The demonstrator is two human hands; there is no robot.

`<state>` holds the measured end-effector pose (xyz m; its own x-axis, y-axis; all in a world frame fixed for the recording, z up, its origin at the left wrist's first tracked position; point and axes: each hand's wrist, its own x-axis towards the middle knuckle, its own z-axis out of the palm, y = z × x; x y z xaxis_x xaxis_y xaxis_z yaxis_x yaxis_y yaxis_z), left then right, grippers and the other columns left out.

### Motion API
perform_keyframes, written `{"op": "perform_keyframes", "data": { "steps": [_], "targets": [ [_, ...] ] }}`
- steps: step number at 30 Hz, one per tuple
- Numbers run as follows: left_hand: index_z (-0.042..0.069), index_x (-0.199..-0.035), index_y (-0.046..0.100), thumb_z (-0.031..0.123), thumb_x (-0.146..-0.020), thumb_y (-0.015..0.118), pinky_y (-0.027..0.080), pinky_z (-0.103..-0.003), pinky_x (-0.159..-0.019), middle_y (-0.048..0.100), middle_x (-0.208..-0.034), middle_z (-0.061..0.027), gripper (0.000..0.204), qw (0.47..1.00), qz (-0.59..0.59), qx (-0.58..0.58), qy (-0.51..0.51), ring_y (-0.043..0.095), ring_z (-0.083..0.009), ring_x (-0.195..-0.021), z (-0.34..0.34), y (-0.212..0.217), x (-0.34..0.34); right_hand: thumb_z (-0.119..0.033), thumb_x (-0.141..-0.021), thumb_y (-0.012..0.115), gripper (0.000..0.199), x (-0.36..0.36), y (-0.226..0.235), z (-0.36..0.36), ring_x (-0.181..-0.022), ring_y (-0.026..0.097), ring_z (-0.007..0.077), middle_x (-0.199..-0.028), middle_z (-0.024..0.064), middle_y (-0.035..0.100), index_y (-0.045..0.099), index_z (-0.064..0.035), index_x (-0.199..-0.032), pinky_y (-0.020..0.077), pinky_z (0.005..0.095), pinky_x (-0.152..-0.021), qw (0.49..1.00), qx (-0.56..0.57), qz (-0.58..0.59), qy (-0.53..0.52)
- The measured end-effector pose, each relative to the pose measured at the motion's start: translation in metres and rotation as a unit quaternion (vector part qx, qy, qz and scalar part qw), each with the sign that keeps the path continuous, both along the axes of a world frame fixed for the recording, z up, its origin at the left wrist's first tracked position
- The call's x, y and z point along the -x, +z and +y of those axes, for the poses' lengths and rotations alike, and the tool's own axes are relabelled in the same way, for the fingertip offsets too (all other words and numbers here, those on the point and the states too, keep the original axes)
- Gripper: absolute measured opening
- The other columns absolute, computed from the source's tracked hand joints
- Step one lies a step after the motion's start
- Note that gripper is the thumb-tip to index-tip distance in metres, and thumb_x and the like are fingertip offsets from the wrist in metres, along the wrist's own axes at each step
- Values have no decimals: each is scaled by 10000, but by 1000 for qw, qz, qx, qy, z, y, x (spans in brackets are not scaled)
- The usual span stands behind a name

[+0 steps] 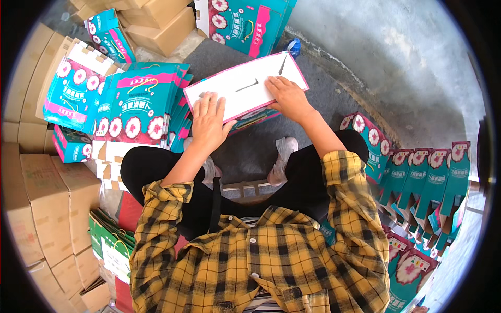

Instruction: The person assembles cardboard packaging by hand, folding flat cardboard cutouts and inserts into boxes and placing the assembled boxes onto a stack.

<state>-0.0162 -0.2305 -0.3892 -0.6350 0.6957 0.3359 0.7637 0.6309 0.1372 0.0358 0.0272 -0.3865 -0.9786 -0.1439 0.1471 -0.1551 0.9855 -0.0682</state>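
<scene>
A cardboard gift box (237,89) stands in front of me, with a white flap-folded face turned up, a pink rim and printed teal sides. Slits between its folded flaps show near the middle and at the right corner. My left hand (209,120) grips its near left edge, fingers stretched over the white face and thumb down the side. At the right, my right hand (291,100) holds the near edge, its fingers bent onto the white flaps and its thumb against the printed side.
Flat teal printed cartons (135,104) are stacked at left, before brown cardboard boxes (47,198). Another printed box (245,26) stands ahead near a blue bottle (294,48). Teal boxes (428,177) line the right by a grey wall (396,62). Green bags (112,240) lie lower left.
</scene>
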Motion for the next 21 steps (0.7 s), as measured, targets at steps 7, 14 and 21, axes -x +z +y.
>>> {"op": "perform_keyframes", "data": {
  "steps": [7, 14, 21],
  "targets": [
    [-53, -1223, 481, 331, -834, 593, 294, -452, -1021, 512, -1247, -198, 558, 997, -12, 49, -52, 430, -332, -1204, -1, -15, 8, -315, -671, 729, 521, 6, -10, 5, -1035, 556, 237, -1065, 71, 599, 580, -36, -1084, 469, 364, -830, 999, -4, 16, 45],
    [-35, -1212, 492, 332, -847, 577, 297, -444, -1021, 505, -1245, -195, 525, 997, -33, 35, -52, 442, -342, -1181, 0, -17, 10, -322, -661, 737, 476, 8, -10, 5, -997, 577, 248, -1038, 85, 610, 599, -47, -1025, 472, 376, -819, 999, 5, 3, 41],
    [-13, -1223, 464, 232, -768, 672, 317, -438, -999, 457, -1247, -225, 557, 977, 5, -205, 54, 424, -367, -1179, -20, 5, 29, -485, -860, 514, 522, 4, 25, 17, -1060, 540, 349, -1123, 181, 581, 580, -34, -1115, 431, 400, -911, 971, 224, -11, -81]
  ]
}}
